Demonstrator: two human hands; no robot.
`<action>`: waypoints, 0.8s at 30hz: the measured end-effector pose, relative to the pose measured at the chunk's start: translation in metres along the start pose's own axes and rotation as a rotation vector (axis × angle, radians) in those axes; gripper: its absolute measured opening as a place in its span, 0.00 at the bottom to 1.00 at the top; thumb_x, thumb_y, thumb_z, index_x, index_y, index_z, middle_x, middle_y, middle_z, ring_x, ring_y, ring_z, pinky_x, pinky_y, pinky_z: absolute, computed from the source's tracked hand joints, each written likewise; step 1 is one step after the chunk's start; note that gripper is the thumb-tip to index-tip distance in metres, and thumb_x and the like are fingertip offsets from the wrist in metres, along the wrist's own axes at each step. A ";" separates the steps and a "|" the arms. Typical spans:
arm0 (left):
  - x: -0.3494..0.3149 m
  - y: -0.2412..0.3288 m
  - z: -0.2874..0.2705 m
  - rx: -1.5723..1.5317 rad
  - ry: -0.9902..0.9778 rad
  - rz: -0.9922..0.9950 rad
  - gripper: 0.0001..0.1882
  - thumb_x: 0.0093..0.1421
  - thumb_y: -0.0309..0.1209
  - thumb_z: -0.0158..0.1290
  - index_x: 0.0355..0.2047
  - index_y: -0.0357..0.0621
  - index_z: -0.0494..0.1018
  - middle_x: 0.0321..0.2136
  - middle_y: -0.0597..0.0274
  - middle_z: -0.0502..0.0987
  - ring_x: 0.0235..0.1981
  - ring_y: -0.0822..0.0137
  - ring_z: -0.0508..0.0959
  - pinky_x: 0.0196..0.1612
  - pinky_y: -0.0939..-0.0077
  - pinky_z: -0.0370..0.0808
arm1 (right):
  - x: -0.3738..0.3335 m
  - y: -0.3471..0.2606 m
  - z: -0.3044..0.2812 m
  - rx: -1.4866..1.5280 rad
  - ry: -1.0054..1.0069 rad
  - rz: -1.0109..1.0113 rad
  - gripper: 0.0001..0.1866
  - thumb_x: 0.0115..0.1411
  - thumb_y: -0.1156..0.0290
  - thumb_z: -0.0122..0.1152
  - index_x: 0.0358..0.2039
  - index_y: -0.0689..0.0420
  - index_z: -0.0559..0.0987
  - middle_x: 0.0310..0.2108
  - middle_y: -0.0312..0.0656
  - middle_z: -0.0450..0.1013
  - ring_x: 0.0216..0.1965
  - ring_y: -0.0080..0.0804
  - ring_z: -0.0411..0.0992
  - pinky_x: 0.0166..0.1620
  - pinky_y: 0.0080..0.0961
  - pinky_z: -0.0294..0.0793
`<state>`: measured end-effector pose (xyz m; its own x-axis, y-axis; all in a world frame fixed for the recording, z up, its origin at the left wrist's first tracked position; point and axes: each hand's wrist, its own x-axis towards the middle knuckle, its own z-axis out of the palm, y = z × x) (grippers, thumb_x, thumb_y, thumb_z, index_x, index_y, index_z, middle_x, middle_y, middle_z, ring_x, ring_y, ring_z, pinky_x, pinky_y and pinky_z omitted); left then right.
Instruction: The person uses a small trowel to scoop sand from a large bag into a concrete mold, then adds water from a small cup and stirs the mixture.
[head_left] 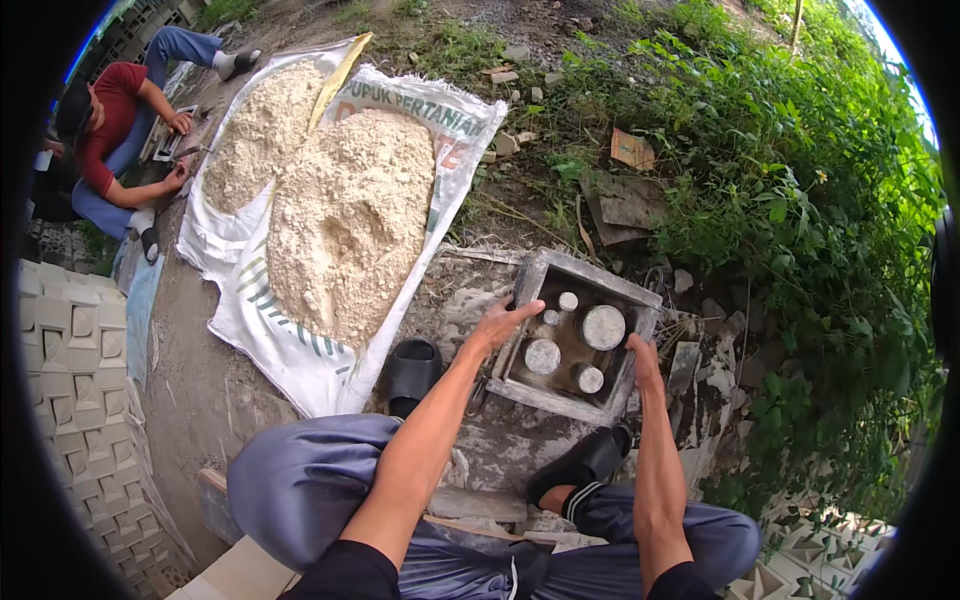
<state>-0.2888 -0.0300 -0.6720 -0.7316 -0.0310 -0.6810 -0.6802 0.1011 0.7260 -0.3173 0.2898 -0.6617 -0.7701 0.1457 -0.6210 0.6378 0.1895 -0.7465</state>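
A square grey box mould [548, 402] stands between my feet, worn and crusted along its rim. Inside it rise several round grey plugs [604, 327] of differing widths. My left hand [503, 325] grips the left wall, thumb and forefinger over the rim. On the opposite side my right hand [645, 360] is closed around the right wall, its thumb near the top edge. The fingers on the outer faces are partly hidden. Both forearms reach forward between my bent knees.
Pale sandy powder [350, 225] lies heaped on white sacks [240, 240] ahead to the left. Beyond sits a co-worker [115, 130] handling a small frame. Green plants [800, 220] crowd the right. Patterned blocks [85, 390] are stacked at left. Black sandals [412, 372] flank the mould.
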 end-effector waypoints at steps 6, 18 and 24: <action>0.007 -0.011 -0.007 -0.040 -0.064 0.023 0.51 0.47 0.63 0.55 0.59 0.31 0.63 0.56 0.42 0.67 0.59 0.54 0.65 0.61 0.64 0.57 | -0.028 -0.047 0.020 -0.073 0.005 -0.072 0.13 0.45 0.66 0.55 0.28 0.62 0.74 0.27 0.36 0.70 0.30 0.26 0.65 0.36 0.27 0.65; 0.008 -0.013 -0.007 -0.143 -0.031 0.042 0.57 0.47 0.64 0.55 0.64 0.31 0.52 0.61 0.43 0.60 0.65 0.55 0.55 0.65 0.64 0.49 | -0.009 -0.035 0.017 0.217 -0.155 -0.034 0.33 0.49 0.58 0.66 0.52 0.63 0.71 0.46 0.45 0.74 0.46 0.34 0.71 0.50 0.28 0.68; 0.007 -0.011 0.002 -0.404 -0.111 0.049 0.41 0.55 0.56 0.53 0.59 0.37 0.64 0.58 0.56 0.66 0.60 0.62 0.63 0.62 0.68 0.56 | -0.023 -0.046 0.011 -0.035 -0.126 -0.099 0.22 0.45 0.65 0.59 0.41 0.63 0.74 0.29 0.38 0.73 0.32 0.27 0.69 0.38 0.23 0.67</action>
<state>-0.2862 -0.0297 -0.6852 -0.7694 0.0737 -0.6345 -0.6240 -0.2991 0.7220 -0.3291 0.2672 -0.6153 -0.8207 0.0023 -0.5714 0.5563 0.2310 -0.7982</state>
